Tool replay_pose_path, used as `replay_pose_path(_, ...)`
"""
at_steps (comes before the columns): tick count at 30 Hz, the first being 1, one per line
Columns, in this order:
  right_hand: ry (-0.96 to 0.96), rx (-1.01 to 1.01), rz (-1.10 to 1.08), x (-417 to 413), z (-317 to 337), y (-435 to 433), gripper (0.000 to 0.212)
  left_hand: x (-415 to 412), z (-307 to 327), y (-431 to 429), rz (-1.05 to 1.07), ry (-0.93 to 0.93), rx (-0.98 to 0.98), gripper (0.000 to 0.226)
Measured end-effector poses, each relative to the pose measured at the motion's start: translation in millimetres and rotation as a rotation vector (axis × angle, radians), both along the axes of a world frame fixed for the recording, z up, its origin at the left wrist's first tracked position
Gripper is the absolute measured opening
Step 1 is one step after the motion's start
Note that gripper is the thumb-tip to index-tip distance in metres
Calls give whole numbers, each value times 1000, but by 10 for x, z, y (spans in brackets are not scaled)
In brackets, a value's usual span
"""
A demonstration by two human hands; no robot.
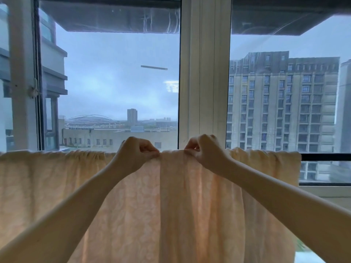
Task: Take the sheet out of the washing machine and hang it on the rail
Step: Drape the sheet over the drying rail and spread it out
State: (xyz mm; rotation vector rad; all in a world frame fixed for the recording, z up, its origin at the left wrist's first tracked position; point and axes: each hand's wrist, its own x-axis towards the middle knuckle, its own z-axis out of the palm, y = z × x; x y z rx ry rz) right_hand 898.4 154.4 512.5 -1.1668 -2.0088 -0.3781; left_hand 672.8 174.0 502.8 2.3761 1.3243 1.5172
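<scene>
A pale peach patterned sheet (180, 202) hangs draped over a rail at about chest height, spanning from the left edge to the right of centre. The rail itself is hidden under the cloth. My left hand (135, 153) pinches the sheet's top fold just left of centre. My right hand (206, 151) pinches the same fold a little to the right. Both arms reach forward and up. The washing machine is out of sight.
Right behind the sheet stands a large window with a white frame post (204, 73) in the middle. A black bar (325, 157) crosses the right pane. City buildings and grey sky show through the glass.
</scene>
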Motion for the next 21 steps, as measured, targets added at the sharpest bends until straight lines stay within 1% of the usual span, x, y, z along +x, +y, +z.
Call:
replay_pose_path(2, 20, 2, -49, 82, -16, 5, 8, 9, -14, 29, 24, -10, 2, 4)
replay_pose_path(5, 56, -1, -154, 306, -24, 13, 8, -9, -36, 70, 122, -28, 84, 4)
replay_pose_path(9, 159, 14, -248, 670, 61, -30, 9, -262, 42, 113, 278, -192, 124, 5)
replay_pose_path(10, 176, 27, -260, 733, 81, -42, 10, -326, 63, 127, 306, -200, 126, 4)
replay_pose_path(12, 153, 35, -272, 792, 92, -52, 11, -385, 67, 156, 345, -125, 119, 4)
replay_pose_path(15, 57, -32, -243, 734, 69, -67, 11, -291, -19, 129, 355, 44, 110, 13)
replay_pose_path(18, 10, -70, -204, 622, 72, -74, 10, -2, -101, 0, 226, 129, 210, 21)
replay_pose_path(21, 3, -78, -217, 530, 43, -54, 11, 356, -177, -93, 40, 231, 285, 18)
